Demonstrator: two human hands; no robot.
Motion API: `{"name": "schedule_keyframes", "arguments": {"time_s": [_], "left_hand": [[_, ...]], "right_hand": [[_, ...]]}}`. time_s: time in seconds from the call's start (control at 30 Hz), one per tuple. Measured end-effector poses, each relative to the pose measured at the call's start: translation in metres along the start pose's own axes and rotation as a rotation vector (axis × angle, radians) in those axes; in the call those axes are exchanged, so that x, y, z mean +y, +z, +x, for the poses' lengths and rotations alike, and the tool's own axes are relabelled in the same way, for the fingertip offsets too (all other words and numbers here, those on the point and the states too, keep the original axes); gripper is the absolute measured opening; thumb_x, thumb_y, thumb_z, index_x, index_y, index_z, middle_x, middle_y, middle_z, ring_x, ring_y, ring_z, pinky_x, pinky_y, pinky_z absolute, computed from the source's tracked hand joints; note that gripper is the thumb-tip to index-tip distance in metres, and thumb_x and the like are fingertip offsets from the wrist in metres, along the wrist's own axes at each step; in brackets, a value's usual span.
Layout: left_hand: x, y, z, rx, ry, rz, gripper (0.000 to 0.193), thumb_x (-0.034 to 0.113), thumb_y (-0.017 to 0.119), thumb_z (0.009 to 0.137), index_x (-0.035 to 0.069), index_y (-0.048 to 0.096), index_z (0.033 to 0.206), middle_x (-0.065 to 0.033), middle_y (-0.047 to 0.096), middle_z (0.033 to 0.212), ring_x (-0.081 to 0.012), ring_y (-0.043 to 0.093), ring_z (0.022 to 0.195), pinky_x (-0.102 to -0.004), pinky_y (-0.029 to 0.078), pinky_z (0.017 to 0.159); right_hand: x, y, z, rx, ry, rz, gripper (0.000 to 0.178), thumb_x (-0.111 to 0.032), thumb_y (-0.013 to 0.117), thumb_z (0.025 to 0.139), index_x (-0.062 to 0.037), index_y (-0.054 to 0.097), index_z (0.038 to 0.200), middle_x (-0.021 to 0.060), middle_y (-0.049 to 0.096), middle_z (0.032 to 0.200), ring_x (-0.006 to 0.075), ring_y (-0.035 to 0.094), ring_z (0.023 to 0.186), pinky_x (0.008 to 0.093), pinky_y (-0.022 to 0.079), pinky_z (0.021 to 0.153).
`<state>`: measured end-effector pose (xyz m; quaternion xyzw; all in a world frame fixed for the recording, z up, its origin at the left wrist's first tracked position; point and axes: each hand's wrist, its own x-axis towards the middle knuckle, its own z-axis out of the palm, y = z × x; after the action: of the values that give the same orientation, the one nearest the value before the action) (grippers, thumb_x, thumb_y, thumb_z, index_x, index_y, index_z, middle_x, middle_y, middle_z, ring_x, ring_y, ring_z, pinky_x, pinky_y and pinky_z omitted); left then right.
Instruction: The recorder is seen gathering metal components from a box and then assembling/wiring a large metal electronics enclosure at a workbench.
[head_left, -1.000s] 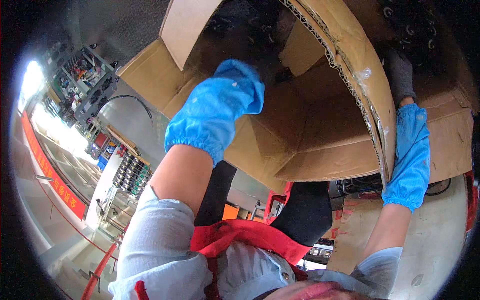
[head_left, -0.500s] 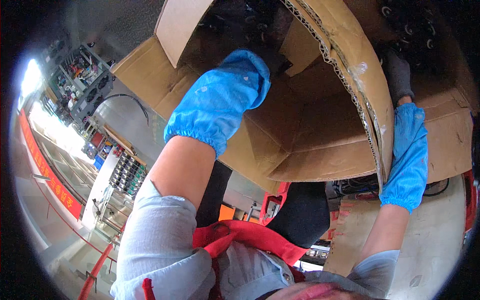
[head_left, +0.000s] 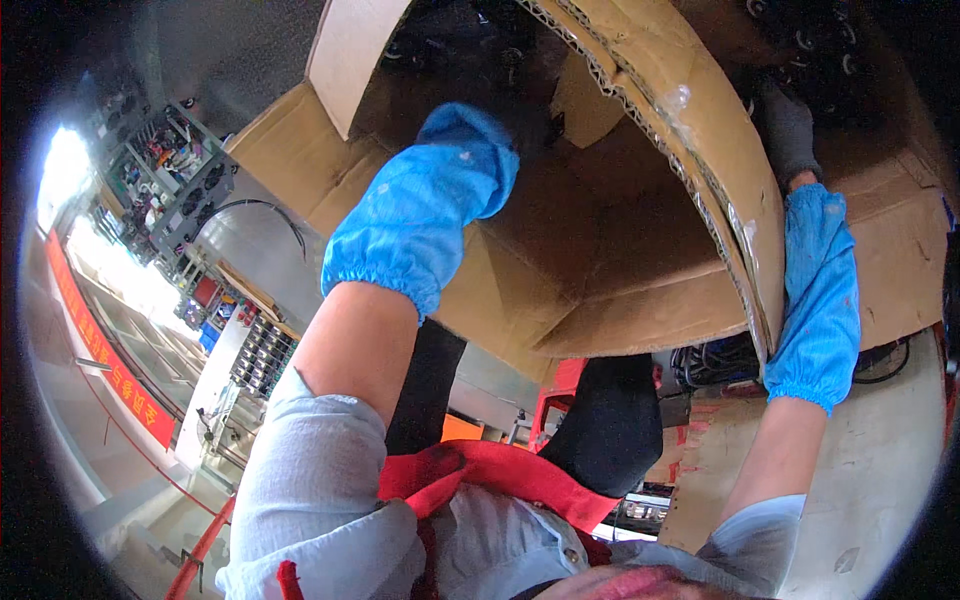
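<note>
Two open cardboard boxes stand side by side in front of me. My left arm, in a blue sleeve cover (head_left: 420, 205), reaches into the left box (head_left: 640, 240); that hand is lost in the dark interior. Inside this box are dark objects I cannot make out. My right hand (head_left: 788, 128), in a dark grey glove, reaches down into the right box (head_left: 885, 265). Black parts with pale ring-shaped pieces (head_left: 805, 40) lie at its fingertips. Its fingers are too dark to read, so any hold on a part is hidden.
The boxes' raised walls meet in a doubled cardboard edge (head_left: 715, 170) between my arms. Shelves with assorted items (head_left: 170, 150) and a rack of small parts (head_left: 262, 355) stand at the left. Black cables (head_left: 715, 362) and a red stool (head_left: 553, 405) show below the boxes.
My left forearm has shifted slightly left within the box. My right hand sits a little higher in the picture, reaching among the black parts. The view has moved slightly.
</note>
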<state>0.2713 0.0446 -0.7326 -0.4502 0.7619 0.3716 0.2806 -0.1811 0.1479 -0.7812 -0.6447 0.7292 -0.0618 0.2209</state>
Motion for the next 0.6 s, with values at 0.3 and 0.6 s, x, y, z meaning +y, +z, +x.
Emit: {"name": "schedule_keyframes", "arguments": {"time_s": [0.3,0.6], "left_hand": [[0.051,-0.064,-0.073,-0.039,0.572,0.511,0.015,0.028,0.062,0.09,0.013,0.064,0.092,-0.0028,0.064,0.079,-0.0143,0.063,0.068,-0.0254,0.05,0.057],[0.234,-0.164,-0.263,-0.248,-0.217,-1.075,0.03,0.003,0.061,0.074,0.004,0.064,0.103,-0.0046,0.066,0.096,-0.0162,0.064,0.081,-0.0295,0.053,0.065]], "right_hand": [[-0.107,-0.112,-0.06,0.73,0.658,0.76,0.026,-0.013,0.063,0.083,-0.0034,0.069,0.106,0.0098,0.069,0.102,0.0201,0.063,0.093,0.0324,0.05,0.086],[-0.284,-0.307,-0.263,1.069,0.895,1.055,0.024,0.0,0.07,0.074,-0.0028,0.067,0.098,0.0138,0.062,0.104,0.0283,0.061,0.098,0.0359,0.048,0.089]]}}
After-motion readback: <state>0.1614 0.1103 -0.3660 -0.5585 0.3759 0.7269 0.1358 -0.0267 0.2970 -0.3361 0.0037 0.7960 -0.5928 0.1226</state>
